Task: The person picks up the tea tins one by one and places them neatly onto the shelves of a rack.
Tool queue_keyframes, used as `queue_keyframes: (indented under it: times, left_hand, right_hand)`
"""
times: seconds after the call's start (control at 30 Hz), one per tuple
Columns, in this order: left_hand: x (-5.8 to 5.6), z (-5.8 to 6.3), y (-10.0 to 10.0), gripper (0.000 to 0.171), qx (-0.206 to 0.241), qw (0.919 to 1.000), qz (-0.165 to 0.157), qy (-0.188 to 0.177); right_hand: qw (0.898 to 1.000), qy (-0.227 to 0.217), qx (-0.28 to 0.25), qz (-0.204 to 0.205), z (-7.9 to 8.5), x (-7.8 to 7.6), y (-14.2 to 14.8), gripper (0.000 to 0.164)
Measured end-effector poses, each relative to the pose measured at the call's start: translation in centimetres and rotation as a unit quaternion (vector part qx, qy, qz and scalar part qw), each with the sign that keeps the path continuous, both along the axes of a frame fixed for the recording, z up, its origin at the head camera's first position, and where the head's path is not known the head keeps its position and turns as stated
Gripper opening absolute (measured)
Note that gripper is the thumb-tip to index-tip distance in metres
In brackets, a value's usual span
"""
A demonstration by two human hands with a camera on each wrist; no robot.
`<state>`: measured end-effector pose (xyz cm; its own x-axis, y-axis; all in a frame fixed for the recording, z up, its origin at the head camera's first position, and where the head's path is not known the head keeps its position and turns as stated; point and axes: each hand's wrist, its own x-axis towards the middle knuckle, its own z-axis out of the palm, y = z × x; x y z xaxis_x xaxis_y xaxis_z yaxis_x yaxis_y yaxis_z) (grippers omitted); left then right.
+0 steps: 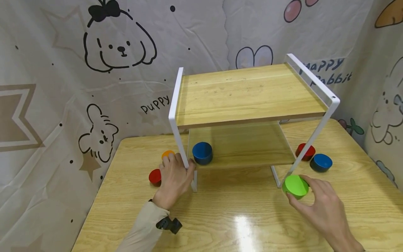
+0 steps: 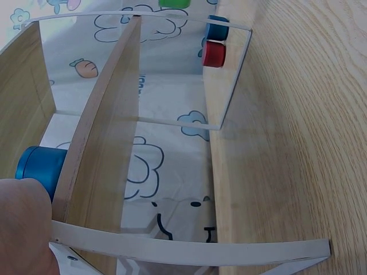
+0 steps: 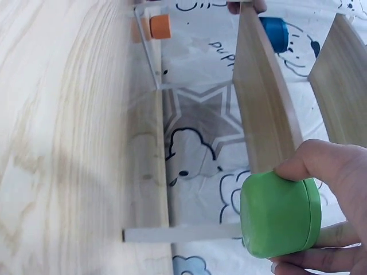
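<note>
My right hand [image 1: 327,206] pinches a small green round container [image 1: 295,186] between thumb and fingers, in front of the shelf's right post. In the right wrist view, the green container's seam shows near one end. At the left side of the two-tier wooden shelf [image 1: 252,94], my left hand [image 1: 176,180] grips the white metal frame by the lower board, its thumb on the inner side. Close to that thumb, a blue round container [image 1: 203,153] stands on the lower board's left end. An orange container [image 1: 168,154] shows partly behind the left fingers.
Left of the shelf, a red container [image 1: 155,177] sits on the wooden table [image 1: 220,217] beside the left hand. Another red container [image 1: 305,152] and a blue one [image 1: 321,162] stand right of the shelf. A printed cloth [image 1: 201,38] hangs behind the table.
</note>
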<state>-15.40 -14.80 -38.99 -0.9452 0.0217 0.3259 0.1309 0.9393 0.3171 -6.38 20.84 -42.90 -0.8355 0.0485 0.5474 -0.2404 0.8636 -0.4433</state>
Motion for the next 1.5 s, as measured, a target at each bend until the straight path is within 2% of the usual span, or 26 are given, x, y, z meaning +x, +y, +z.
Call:
queue_keyframes:
  times: [0.33,0.67,1.27,1.5]
  left_hand:
    - [-0.1,-0.1,0.0,0.035,0.003,0.9997,-0.005,0.024]
    - [-0.1,0.0,0.0,0.036,0.002,1.0000,0.002,0.005]
    - [0.0,-0.3,-0.1,0.033,0.016,0.9999,0.001,0.003]
    - [0.0,-0.4,-0.1,0.034,0.017,0.9998,-0.001,0.008]
  right_hand:
    - [0.999,0.037,0.012,0.023,1.0,-0.1,-1.0,0.062]
    - [0.996,0.072,0.004,0.049,1.8,-0.6,-1.7,0.061]
    - [0.994,0.077,-0.001,0.081,2.8,-2.0,-3.6,0.060]
    - [0.990,0.099,0.002,0.100,3.5,-2.8,-4.5,0.058]
